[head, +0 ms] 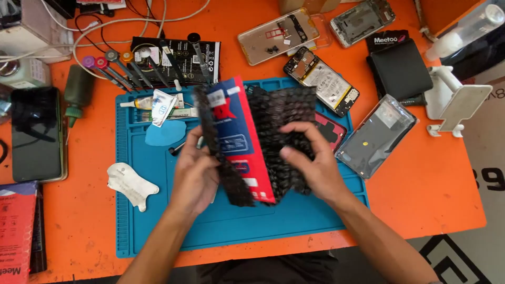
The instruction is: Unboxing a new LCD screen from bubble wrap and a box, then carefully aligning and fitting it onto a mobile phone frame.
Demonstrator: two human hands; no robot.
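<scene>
My left hand [193,171] grips the left edge of a black bubble-wrap sleeve [279,113] above a blue work mat [152,210]. A flat red and blue box [239,142] sticks out of the sleeve. My right hand [310,160] holds the right half of the black bubble wrap, fingers curled over its front. Both hands hold the package a little above the mat.
On the orange table [431,194] lie an opened phone [322,80], a phone back cover [278,34], a metal frame [363,21], a bagged screen [376,135], a black box [401,68], several screwdrivers [137,66], a dark phone [36,134], a white pry tool [130,184] and a glue tube [138,103].
</scene>
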